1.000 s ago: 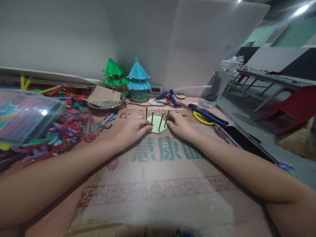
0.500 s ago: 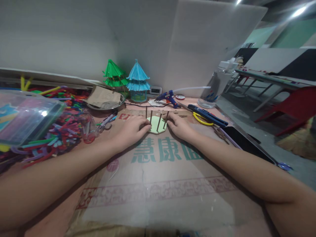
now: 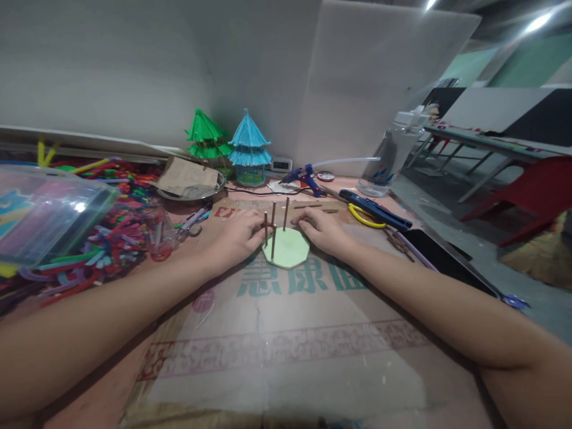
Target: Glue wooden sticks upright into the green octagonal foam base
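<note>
A pale green octagonal base lies on the cardboard, with thin brown sticks standing upright at its left and far edges. Around its left edge are the curled fingers and thumb of my left hand, next to two of the sticks. My right hand rests at the far right edge, fingers loosely bent and apart; whether they touch the base is hard to see. Loose brown sticks lie just behind it.
Pipe cleaners and a clear plastic case crowd the left. Behind stand green and blue pagoda models, a glue gun and a bottle. Yellow-handled scissors and a phone-like black slab lie right.
The green base has turned and come nearer to me, so its sticks now stand to the left and back. My right hand has shifted slightly; the left stays at the edge.
</note>
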Tool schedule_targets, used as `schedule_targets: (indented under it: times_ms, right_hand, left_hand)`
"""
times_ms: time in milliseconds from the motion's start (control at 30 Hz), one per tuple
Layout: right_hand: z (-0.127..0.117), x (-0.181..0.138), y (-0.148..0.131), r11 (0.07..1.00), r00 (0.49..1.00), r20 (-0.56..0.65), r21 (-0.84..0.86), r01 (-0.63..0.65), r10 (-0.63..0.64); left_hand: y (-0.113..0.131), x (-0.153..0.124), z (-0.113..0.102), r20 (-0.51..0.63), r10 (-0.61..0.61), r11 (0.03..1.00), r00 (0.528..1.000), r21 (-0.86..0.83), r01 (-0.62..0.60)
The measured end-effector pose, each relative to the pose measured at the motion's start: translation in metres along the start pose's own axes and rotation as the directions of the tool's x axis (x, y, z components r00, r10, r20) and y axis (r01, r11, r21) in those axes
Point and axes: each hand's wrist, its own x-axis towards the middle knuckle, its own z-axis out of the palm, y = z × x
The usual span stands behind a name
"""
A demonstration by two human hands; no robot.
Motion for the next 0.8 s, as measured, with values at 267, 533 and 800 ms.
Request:
schedule_targets:
  times_ms: [267, 533, 800]
  right_hand:
    - [-0.0007, 0.0019, -0.0021, 1.0, 1.0, 0.0, -0.018, 0.01, -0.01]
    - [0.0012, 0.0025, -0.0009, 1.0, 1.0, 0.003, -0.001, 0.005, -0.005]
    - [0.0024, 0.0016, 0.0022, 0.999, 0.999, -0.019, 0.005, 0.032, -0.032]
  left_hand:
    - [0.0063, -0.0018, 0.0001, -0.033, -0.164, 0.975, 0.986, -0.155, 0.157]
    - [0.0041, 0.0041, -0.0016, 0.013, 0.021, 0.982, 1.0, -0.188, -0.018]
    - [0.0042, 0.0015, -0.003, 0.042, 0.015, 0.982, 0.999, -0.187, -0.007]
